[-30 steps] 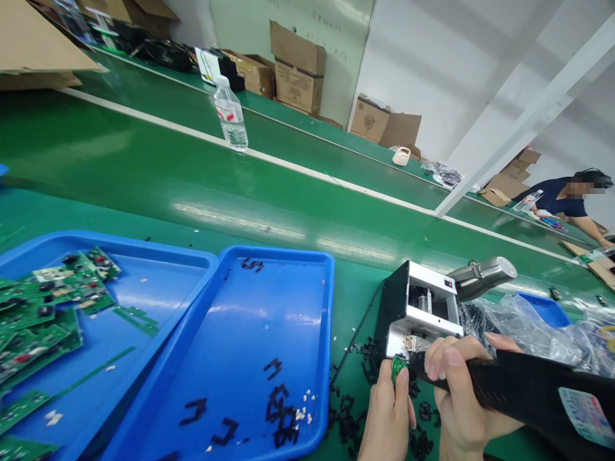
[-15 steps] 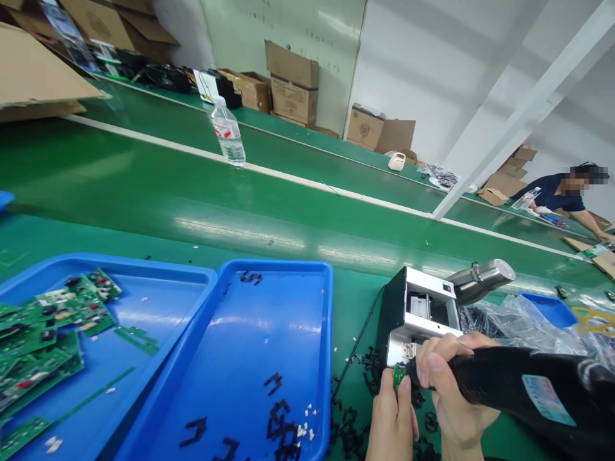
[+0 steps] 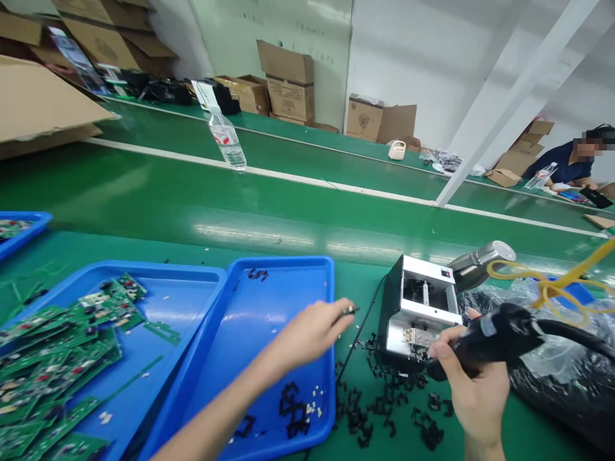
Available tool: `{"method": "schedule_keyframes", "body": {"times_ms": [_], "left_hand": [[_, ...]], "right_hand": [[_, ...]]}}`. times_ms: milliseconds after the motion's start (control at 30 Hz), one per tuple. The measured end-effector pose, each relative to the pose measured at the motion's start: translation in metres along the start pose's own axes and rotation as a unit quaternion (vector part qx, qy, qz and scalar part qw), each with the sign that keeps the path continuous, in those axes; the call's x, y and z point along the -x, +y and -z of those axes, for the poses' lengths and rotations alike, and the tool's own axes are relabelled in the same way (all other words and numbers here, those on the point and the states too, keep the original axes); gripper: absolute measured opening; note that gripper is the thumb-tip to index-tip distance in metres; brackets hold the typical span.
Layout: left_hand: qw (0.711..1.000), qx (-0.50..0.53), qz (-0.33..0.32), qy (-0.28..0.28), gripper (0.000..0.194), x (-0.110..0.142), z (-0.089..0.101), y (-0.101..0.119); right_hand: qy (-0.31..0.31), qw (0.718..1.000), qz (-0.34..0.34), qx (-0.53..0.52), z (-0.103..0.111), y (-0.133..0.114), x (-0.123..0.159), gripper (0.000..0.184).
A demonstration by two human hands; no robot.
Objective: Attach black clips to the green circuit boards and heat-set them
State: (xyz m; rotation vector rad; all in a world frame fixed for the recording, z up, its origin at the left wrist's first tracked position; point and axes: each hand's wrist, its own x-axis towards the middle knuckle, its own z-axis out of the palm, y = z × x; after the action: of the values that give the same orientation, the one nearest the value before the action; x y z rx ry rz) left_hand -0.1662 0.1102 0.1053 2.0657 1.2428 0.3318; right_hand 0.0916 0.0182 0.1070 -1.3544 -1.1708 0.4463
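Note:
My left hand (image 3: 319, 330) is over the right edge of the blue tray (image 3: 250, 307), fingers pinched on a small circuit board (image 3: 350, 310), seen nearly edge-on. My right hand (image 3: 475, 384) is wrapped round a black electric screwdriver (image 3: 497, 339), its cord leading off to the right. The screwdriver's front end is near the lower front of a black-and-white screw feeder (image 3: 432, 304); its tip is hidden. Small black plastic parts (image 3: 355, 410) lie scattered on the green table below the feeder, and more lie in the tray.
Another blue tray (image 3: 192, 272) at the left holds a pile of green circuit boards (image 3: 62, 358). Behind the feeder lies a steel flask (image 3: 480, 262), with clear plastic bags (image 3: 509, 294) to the right. A water bottle (image 3: 227, 141) stands farther back. A person (image 3: 567, 160) works at far right.
My left hand has moved left and up from the screwdriver's tip, carrying the small board over the tray's edge. The screwdriver has turned in my right hand, its rear now pointing more upward.

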Motion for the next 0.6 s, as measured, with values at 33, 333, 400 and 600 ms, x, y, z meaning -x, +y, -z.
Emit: {"method": "schedule_keyframes", "body": {"times_ms": [33, 333, 400, 600], "left_hand": [[1.0, -0.028, -0.003, -0.002, 0.03, -0.02, 0.01, -0.007], [0.982, -0.124, 0.02, 0.144, 0.059, -0.159, 0.042, -0.017], [0.975, -0.135, 0.003, 0.176, 0.067, -0.151, 0.034, -0.014], [0.972, -0.125, -0.095, 0.172, 0.057, -0.054, 0.006, -0.028]], "right_hand": [[-0.008, 1.0, -0.018, 0.009, 0.001, 0.005, 0.003, 0.025], [0.209, 0.971, 0.083, 0.076, -0.005, 0.033, 0.06, 0.02], [0.076, 0.984, 0.05, 0.153, -0.005, 0.051, 0.08, 0.012], [-0.088, 0.916, 0.045, 0.388, -0.013, 0.105, 0.104, 0.059]]}}
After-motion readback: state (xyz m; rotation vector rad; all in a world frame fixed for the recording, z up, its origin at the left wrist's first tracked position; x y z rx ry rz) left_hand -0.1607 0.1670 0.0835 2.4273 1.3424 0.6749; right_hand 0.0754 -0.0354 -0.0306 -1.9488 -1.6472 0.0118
